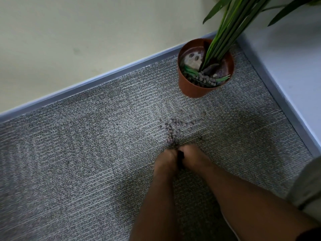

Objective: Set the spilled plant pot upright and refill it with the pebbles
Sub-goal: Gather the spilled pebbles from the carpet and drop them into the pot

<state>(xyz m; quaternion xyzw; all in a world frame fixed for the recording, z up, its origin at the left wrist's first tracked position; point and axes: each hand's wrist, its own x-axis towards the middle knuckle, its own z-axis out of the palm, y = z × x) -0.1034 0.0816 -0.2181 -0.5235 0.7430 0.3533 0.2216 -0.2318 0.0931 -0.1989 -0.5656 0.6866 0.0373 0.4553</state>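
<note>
A terracotta plant pot (194,88) stands upright on the grey carpet near the room's corner, with long green leaves (231,26) rising from it and some pebbles inside. A scatter of small grey-brown pebbles (173,129) lies on the carpet in front of the pot. My left hand (165,160) and my right hand (192,157) are pressed side by side on the carpet at the near edge of the pebbles, fingers curled down and cupped together. Whether pebbles are inside the cupped hands is hidden. The picture is blurred.
A cream wall with a metal skirting strip (104,77) runs along the far side. A pale wall with its own metal strip (284,105) closes the right side. Grey carpet (78,153) stretches to the left.
</note>
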